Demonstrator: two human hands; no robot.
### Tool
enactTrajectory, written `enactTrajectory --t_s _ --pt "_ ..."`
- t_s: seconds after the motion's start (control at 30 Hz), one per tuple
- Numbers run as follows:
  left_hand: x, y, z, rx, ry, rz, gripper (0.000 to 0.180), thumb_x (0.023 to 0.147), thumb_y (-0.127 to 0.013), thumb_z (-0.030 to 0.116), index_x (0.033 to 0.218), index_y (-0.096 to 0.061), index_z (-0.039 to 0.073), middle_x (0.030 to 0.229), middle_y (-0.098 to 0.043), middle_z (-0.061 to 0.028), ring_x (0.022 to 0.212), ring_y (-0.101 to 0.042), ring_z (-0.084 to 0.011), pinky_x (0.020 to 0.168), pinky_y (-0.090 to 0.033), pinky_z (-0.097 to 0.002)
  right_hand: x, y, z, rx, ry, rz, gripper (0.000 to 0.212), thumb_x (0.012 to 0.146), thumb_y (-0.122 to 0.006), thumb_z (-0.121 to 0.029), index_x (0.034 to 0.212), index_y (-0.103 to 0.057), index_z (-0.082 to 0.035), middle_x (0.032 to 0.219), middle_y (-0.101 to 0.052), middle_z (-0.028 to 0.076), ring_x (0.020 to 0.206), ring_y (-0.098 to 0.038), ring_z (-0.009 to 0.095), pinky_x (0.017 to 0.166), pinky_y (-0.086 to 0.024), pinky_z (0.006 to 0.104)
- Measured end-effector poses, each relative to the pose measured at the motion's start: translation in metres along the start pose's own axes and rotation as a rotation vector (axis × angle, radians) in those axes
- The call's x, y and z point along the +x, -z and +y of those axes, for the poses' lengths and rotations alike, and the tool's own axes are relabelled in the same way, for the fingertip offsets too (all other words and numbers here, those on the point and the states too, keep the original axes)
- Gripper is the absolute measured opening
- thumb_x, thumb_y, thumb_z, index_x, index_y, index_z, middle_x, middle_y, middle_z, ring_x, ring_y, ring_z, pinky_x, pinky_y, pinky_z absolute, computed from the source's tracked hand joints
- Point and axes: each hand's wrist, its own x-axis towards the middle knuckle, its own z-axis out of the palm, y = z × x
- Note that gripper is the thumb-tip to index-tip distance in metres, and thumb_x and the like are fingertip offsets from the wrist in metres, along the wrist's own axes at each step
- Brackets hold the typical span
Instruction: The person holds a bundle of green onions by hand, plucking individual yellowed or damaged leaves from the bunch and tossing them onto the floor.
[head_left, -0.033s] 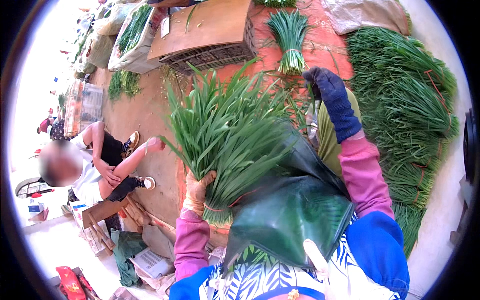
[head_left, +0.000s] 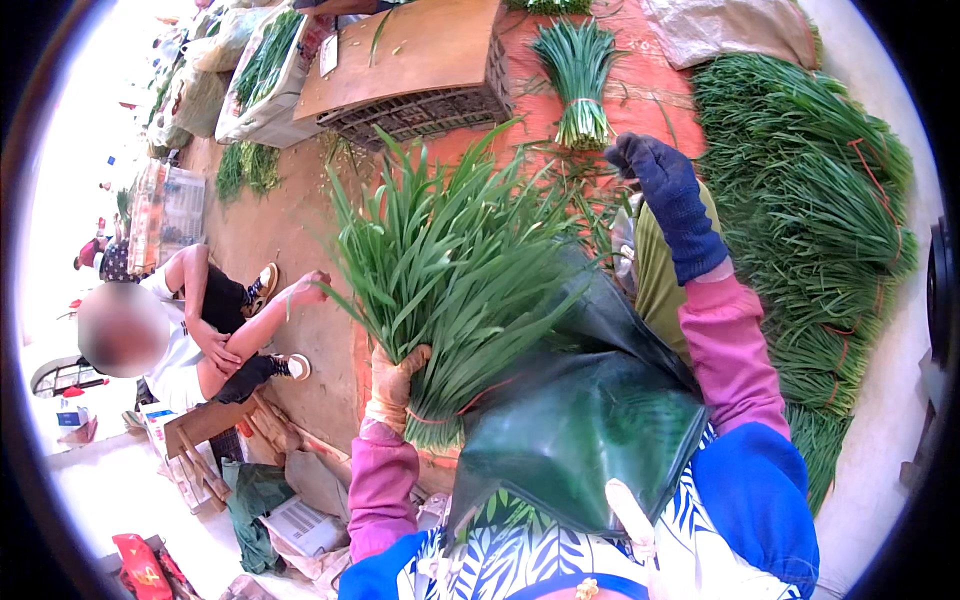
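Observation:
My left hand [head_left: 395, 380], in a pale glove, is closed round the lower part of a large bunch of leafy green chives [head_left: 450, 260]. A red band [head_left: 482, 392] circles the bunch near its cut ends, and the leaves fan up and away from me over my dark green apron [head_left: 580, 440]. My right hand [head_left: 650, 165], in a dark blue knitted glove, is raised beyond my knee, apart from the bunch. Its fingers are loosely bent, with nothing visible in them. Just past it, a tied bunch of chives [head_left: 580, 85] lies on the orange-red sheet [head_left: 655, 100].
Banded green bunches [head_left: 815, 210] are heaped along the right. A wooden board [head_left: 410, 60] covers a crate [head_left: 425, 115] at the far side. To the left sits another person [head_left: 205, 325]. Loose leaves litter the sheet, and a pale sack [head_left: 735, 30] lies at the back right.
A narrow leaf hanging beneath my right glove no longer shows there. The right hand has barely shifted; my left hand still grips the bunch.

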Motion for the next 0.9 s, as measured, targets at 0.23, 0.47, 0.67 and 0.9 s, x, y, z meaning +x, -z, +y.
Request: enactTrajectory --t_s 0.23,0.47,0.67,0.9 --pt "-0.002 0.007 -0.009 0.091 -0.054 0.003 0.023 0.073 -0.072 0.007 0.095 -0.064 0.004 0.085 -0.063 0.0012 0.071 -0.056 -0.0094 0.064 -0.046 -0.0242 -0.019 -0.029 -0.092 -0.686 0.525 -0.485 0.014 0.085 -0.056 -0.016 0.095 -0.063 -0.01 0.071 -0.063 0.011 0.063 -0.064 0.024 0.054 -0.05 0.0355" --pt "-0.002 -0.001 -0.001 0.027 -0.003 -0.03 0.027 0.072 -0.074 0.008 0.098 -0.064 0.004 0.086 -0.063 0.0011 0.073 -0.056 -0.0094 0.065 -0.047 -0.0247 -0.027 -0.051 -0.045 -0.872 0.594 -0.712 0.019 0.081 -0.057 -0.017 0.099 -0.059 -0.011 0.065 -0.058 0.01 0.056 -0.059 0.025 0.047 -0.045 0.0361" --pt "-0.001 0.003 -0.002 0.05 -0.01 -0.065 0.035 0.073 -0.074 0.008 0.105 -0.061 0.004 0.093 -0.063 0.0 0.08 -0.058 -0.0111 0.07 -0.048 -0.0252 -0.014 -0.038 -0.046 -0.149 0.092 -0.354 0.026 0.083 -0.065 -0.025 0.104 -0.061 -0.011 0.081 -0.066 0.014 0.061 -0.063 0.026 0.055 -0.05 0.0327" --pt "0.0 -0.002 0.003 0.038 -0.006 -0.086 0.035 0.074 -0.074 0.009 0.106 -0.061 0.004 0.096 -0.063 0.0007 0.082 -0.057 -0.0109 0.072 -0.047 -0.0248 -0.021 -0.077 -0.051 -0.977 0.591 -0.556 0.021 0.084 -0.062 -0.023 0.102 -0.063 -0.012 0.074 -0.063 0.012 0.054 -0.06 0.026 0.048 -0.047 0.0358"
